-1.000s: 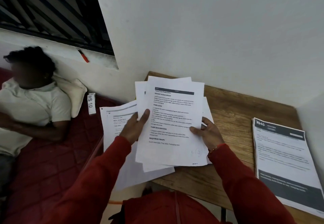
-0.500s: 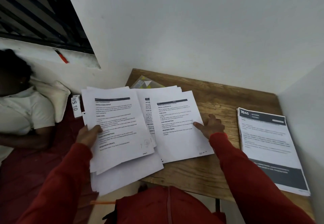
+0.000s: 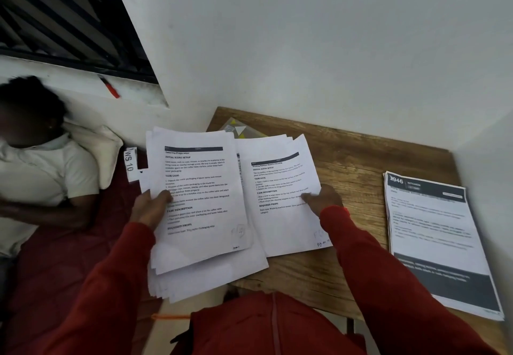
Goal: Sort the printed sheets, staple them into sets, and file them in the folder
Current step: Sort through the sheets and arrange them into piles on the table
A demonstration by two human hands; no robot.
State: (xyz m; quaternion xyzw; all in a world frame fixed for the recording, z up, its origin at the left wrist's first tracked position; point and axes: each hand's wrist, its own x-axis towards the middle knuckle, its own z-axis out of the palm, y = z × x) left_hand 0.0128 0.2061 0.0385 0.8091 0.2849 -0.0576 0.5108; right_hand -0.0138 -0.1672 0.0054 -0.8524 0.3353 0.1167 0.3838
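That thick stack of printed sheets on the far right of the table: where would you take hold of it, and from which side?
Probably at its near right corner, from the table's front edge. The stack lies flat on the wooden table, and that corner seems to jut past the edge, so fingers could slip under and a thumb press on top. Both hands are busy with other sheets.

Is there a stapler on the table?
No, the wooden table shows only paper piles and a folder corner, no stapler.

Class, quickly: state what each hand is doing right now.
Left hand: grips the stack of sheets, thumb on top.
Right hand: open, fingers pressing the sheet on the table.
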